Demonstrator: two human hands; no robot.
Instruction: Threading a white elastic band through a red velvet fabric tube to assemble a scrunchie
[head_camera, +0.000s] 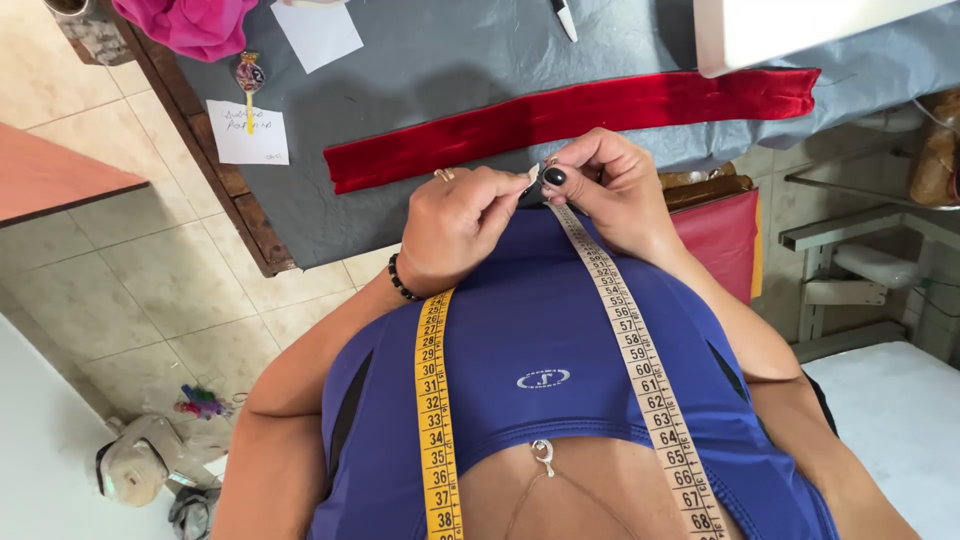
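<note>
I look down from the head camera and see both hands raised close together in front of the chest, above the edge of the table (300, 215). The left hand (455, 225) has its fingers pinched together on a small pale piece (533, 176), which I cannot identify because it is too small. The right hand (605, 190) meets it from the other side; its thumb and forefinger are also pressed together on the same small piece, and the thumb nail is painted dark. The end of the white side of the tape measure (625, 330) comes up just beside this pinch. I cannot tell if the fingers hold the tape itself.

The tape measure hangs around the neck, with a yellow side on the left of the body and a white side on the right, over a blue top (540, 320).

Just behind the hands, a long red velvet strip (570, 115) lies flat on the grey cloth that covers the table. Near it are two white paper notes (248, 133) and some pink fabric (190, 25).
</note>
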